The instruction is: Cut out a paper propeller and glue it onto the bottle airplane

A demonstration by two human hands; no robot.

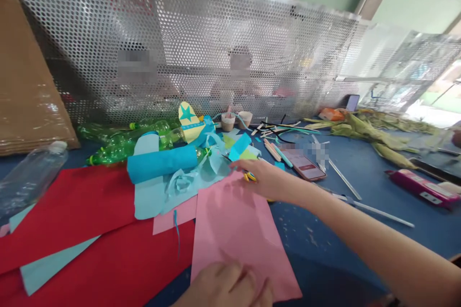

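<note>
A sheet of pink paper [230, 230] lies in front of me, over red sheets and a smaller pink piece. My left hand [226, 288] rests on its near edge, fingers apart and slightly bent, partly cut off by the frame's bottom. At the far edge of the sheet, my right hand [257, 180] is closed around scissors [249, 177] with yellow handles; most of the scissors is hidden by the hand. Just beyond lie crumpled light blue paper [182, 182] and a bright blue piece [240, 146]. A blue paper-wrapped bottle [162, 163] lies to the left.
Red paper [82, 201] covers the table's left side, near a clear bottle [32, 177] and green bottles [118, 148]. A phone [304, 162], straws [344, 180] and a purple packet [419, 187] lie right. A perforated metal screen [201, 43] stands behind, two people beyond it.
</note>
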